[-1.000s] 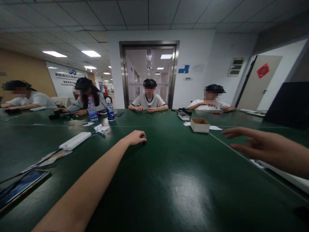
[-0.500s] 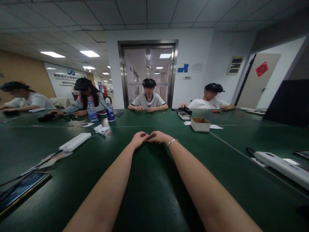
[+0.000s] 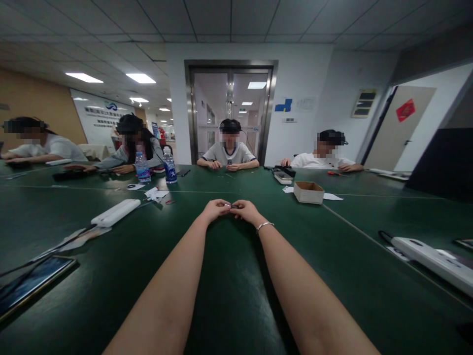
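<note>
Over the green table (image 3: pixel 229 276), both arms reach straight out and the fingertips meet. My left hand (image 3: pixel 216 211) is closed in a pinch on something too small to name. My right hand (image 3: pixel 247 212), with a silver bracelet (image 3: pixel 265 226) at its wrist, pinches from the other side. A small dark piece (image 3: pixel 233 206) shows between the two sets of fingertips; its kind cannot be made out.
Left lie a white power strip (image 3: pixel 116 213) and a phone (image 3: pixel 35 282). Bottles (image 3: pixel 170 166) and paper scraps (image 3: pixel 158 194) stand beyond. To the right are an open box (image 3: pixel 309 193) and another power strip (image 3: pixel 432 256). Several people sit across.
My fingertips have shifted slightly, and the small dark piece now shows more plainly between them. The whole view has moved a little. Both hands stay pinched together.
</note>
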Tool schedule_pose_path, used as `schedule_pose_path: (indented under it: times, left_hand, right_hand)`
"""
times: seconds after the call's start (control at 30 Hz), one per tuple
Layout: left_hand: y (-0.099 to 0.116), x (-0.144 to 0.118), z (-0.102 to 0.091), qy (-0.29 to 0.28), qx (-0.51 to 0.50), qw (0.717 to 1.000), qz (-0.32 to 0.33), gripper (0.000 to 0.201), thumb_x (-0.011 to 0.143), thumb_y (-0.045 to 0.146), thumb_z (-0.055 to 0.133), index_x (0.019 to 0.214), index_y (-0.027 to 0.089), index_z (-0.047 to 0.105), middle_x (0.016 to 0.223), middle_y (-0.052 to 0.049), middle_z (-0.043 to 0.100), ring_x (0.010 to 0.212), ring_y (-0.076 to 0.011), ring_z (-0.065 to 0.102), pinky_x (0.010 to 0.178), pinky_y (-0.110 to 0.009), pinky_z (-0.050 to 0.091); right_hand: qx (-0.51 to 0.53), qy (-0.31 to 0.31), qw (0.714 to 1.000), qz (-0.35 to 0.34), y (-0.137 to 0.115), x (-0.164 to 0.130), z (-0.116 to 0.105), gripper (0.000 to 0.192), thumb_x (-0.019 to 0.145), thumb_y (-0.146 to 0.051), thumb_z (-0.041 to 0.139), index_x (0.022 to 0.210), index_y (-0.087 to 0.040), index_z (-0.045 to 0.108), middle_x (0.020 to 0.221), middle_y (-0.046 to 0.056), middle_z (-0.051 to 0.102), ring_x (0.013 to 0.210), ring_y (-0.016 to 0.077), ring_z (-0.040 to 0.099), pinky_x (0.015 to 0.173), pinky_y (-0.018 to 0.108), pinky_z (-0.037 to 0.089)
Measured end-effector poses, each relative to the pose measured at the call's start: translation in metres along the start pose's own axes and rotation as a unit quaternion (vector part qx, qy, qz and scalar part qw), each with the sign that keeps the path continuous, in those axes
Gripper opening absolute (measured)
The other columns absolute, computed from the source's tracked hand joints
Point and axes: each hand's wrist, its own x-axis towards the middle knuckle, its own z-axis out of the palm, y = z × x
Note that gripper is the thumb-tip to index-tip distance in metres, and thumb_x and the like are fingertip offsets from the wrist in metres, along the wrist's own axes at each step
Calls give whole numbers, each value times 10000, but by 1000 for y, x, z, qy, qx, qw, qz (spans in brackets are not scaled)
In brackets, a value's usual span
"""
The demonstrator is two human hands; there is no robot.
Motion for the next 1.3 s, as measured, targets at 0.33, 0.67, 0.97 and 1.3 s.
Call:
schedule_pose_path:
  times: [0.33, 0.67, 0.97, 1.3]
  left_hand:
    - [-1, -6, 1, 7, 1, 1000, 18, 374, 543, 281, 763, 849, 106, 637, 706, -47, 642, 677, -130, 603, 765, -315, 479]
    - [-2, -7, -1, -5, 63, 998, 26, 285, 660, 272, 682, 869, 85, 630, 655, -57, 628, 647, -123, 592, 672, -271, 480]
    - [-3, -4, -4, -12, 131, 991, 6, 292, 736, 371, 585, 804, 89, 627, 618, -51, 625, 544, -97, 551, 575, -233, 449]
    - [-6, -2, -5, 11, 223, 975, 4, 506, 758, 586, 408, 603, 128, 558, 472, -9, 547, 419, -97, 494, 486, -226, 391]
  right_hand:
    - [231, -6, 970, 69, -4, -7, -7, 154, 791, 13, 524, 908, -56, 597, 605, 55, 627, 505, 99, 609, 474, 146, 498]
    - [271, -25, 960, 63, -6, -15, -11, 162, 803, -4, 532, 930, -84, 592, 689, 53, 630, 568, 110, 636, 542, 165, 539]
    - [289, -46, 954, 57, -8, -19, -14, 201, 770, 9, 574, 935, -104, 594, 757, 51, 610, 650, 122, 643, 629, 201, 556]
    - [323, -79, 942, 55, -9, -22, -17, 260, 736, 31, 594, 956, -107, 580, 834, 57, 612, 706, 127, 647, 703, 226, 552]
